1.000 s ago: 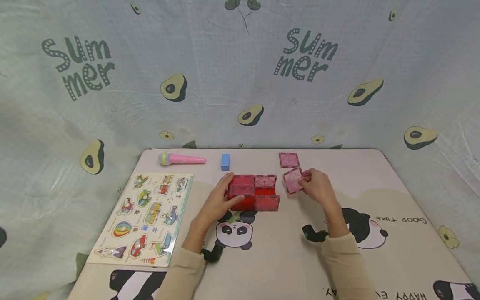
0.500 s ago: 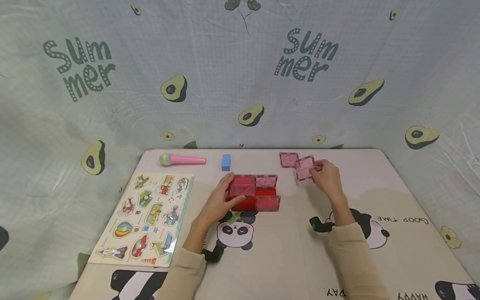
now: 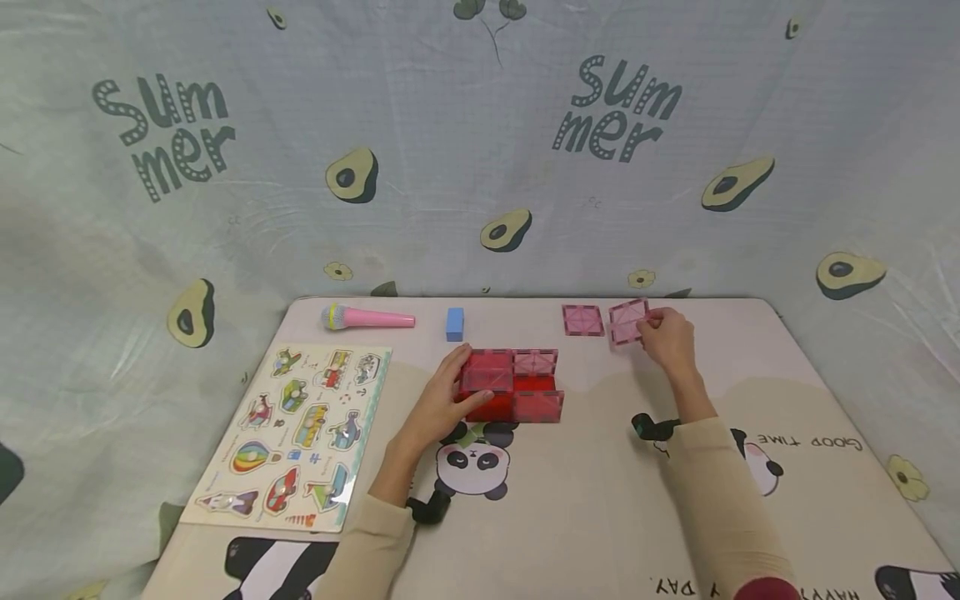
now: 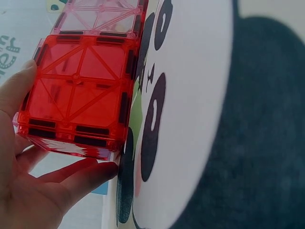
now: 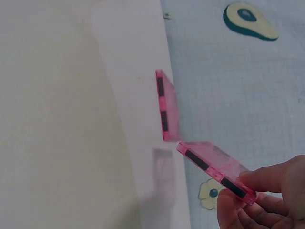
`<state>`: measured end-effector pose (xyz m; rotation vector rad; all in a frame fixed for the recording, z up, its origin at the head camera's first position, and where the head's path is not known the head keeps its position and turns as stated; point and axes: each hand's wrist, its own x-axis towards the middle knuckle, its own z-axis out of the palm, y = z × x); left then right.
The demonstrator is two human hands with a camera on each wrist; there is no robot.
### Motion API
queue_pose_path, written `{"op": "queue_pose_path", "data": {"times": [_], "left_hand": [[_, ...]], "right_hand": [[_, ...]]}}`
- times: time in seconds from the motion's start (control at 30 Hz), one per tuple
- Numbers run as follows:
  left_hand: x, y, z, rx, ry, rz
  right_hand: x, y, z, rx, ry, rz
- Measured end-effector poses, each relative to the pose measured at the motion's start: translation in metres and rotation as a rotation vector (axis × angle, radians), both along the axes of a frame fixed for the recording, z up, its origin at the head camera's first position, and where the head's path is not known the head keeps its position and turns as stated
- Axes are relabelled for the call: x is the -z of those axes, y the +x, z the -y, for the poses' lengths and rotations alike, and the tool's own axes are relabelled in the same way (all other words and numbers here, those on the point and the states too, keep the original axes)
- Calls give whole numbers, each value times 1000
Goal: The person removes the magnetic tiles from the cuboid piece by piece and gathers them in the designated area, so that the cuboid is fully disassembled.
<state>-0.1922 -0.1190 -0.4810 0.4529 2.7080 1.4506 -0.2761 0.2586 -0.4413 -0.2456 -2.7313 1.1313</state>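
A boxy build of red and pink translucent magnetic tiles [image 3: 486,371] stands near the middle of the table. My left hand [image 3: 437,406] grips its left end, with the thumb on the near side and fingers round the back; in the left wrist view the thumb and fingers span the red square end [image 4: 76,86]. Farther right, my right hand [image 3: 670,340] pinches a pink magnetic tile [image 3: 627,322] by its edge, tilted and raised off the table. Just left of it a second pink tile [image 3: 582,320] lies flat; both tiles show dark magnet strips in the right wrist view.
A pink toy microphone [image 3: 371,318] and a blue block [image 3: 454,324] lie along the back. A picture puzzle board [image 3: 300,433] covers the table's left side. Behind the table's back edge hangs an avocado-print cloth [image 3: 420,125].
My right hand has carried the pink tile away from the red build, back and to the right, past the flat pink tile. My left hand stays on the build.
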Motion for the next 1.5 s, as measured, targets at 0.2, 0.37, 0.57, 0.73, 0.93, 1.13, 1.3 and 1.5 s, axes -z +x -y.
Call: {"op": "queue_pose_path", "data": {"times": [0.2, 0.37, 0.57, 0.73, 0.93, 1.13, 1.3, 1.5], "left_hand": [[1, 0, 0, 2, 7, 3], [2, 0, 0, 3, 27, 13], [1, 1, 0, 6, 66, 35], [0, 2, 0, 4, 87, 61], [1, 2, 1, -12, 117, 96], [3, 1, 4, -21, 158, 159], [6, 0, 7, -22, 168, 196], [7, -1, 8, -26, 155, 211]], "right_hand": [[5, -12, -10, 15, 18, 31], [8, -19, -16, 16, 10, 63], [12, -25, -16, 44, -18, 110], [19, -31, -15, 84, -38, 132], [27, -37, -13, 125, -85, 181], [35, -38, -13, 133, -17, 144], [38, -37, -11, 136, 5, 115], [41, -39, -10, 136, 9, 91]]}}
